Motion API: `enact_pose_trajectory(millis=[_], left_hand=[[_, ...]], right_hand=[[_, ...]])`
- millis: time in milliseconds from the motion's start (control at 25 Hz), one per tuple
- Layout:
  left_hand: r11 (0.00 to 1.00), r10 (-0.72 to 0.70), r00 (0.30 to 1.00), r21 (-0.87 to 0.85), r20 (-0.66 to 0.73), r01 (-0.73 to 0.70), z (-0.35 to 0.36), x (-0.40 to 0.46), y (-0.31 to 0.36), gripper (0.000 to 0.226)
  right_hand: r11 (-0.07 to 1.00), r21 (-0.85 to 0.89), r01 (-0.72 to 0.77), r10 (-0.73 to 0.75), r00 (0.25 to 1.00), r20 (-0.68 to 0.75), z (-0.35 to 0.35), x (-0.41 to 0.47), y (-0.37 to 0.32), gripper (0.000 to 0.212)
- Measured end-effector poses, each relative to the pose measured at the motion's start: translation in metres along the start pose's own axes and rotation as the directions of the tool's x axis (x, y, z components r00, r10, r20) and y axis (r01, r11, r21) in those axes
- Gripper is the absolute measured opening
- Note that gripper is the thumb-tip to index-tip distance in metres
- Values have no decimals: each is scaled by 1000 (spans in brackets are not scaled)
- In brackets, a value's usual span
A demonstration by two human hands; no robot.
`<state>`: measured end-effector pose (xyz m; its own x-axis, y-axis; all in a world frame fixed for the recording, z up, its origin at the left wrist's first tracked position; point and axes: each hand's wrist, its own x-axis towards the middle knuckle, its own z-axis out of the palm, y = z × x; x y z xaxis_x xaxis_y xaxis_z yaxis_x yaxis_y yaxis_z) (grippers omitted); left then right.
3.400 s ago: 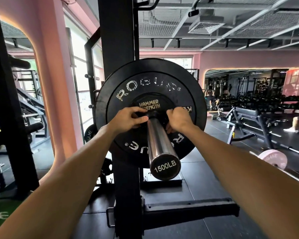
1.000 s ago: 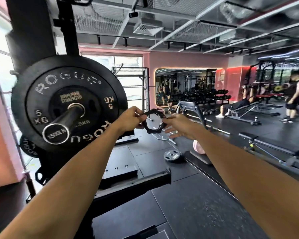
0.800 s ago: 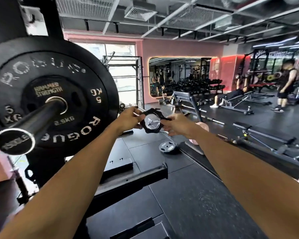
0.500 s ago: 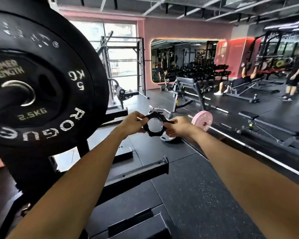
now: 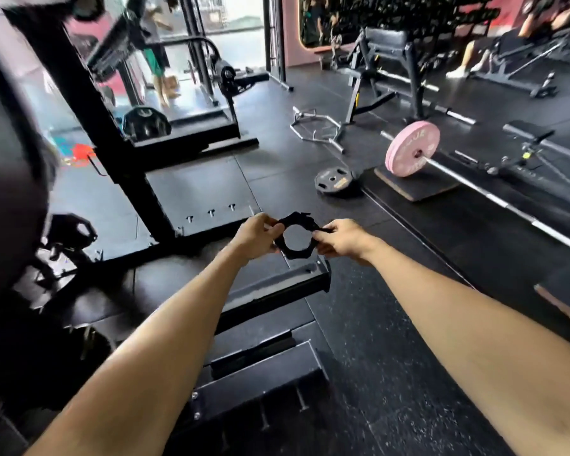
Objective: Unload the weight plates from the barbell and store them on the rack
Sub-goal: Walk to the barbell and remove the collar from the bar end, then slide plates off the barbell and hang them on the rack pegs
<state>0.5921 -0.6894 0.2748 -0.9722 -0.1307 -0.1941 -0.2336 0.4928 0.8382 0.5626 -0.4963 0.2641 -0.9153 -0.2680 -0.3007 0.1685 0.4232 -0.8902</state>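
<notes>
You pinch the black collar (image 5: 296, 237) between your left hand (image 5: 256, 236) and right hand (image 5: 341, 238), above the rack's foot (image 5: 273, 287), freeing the plates (image 5: 10, 179), blurred far left.

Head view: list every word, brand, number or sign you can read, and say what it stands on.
"UE": partial white letters on the pink plate; the rest is cut off or too blurred to read.
Black plate on the floor: has an orange marking, too small to read.
Black collar held in both hands: no lettering visible.
Dark plate by the rack: a pale mark, unreadable.
</notes>
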Motion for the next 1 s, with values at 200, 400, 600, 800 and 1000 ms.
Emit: enact_pose_trajectory(millis=[200, 400, 600, 800, 1000], left_hand=[[992, -76, 997, 102, 10, 74, 36, 45, -60, 24], [976, -132, 990, 179, 47, 122, 60, 68, -105, 27], [947, -172, 984, 284, 48, 151, 71, 83, -124, 23], [947, -196, 979, 269, 56, 174, 80, 90, -134, 27], [956, -249, 968, 171, 36, 239, 83, 89, -137, 31]], right_hand=[[987, -111, -113, 117, 993, 27, 21, 61, 59, 21], [968, -160, -191, 205, 976, 78, 41, 93, 102, 25], [950, -198, -241, 265, 958, 107, 50, 109, 120, 34], [950, -192, -247, 263, 963, 58, 53, 114, 129, 27], [939, -237, -251, 257, 966, -4, 55, 108, 132, 39]])
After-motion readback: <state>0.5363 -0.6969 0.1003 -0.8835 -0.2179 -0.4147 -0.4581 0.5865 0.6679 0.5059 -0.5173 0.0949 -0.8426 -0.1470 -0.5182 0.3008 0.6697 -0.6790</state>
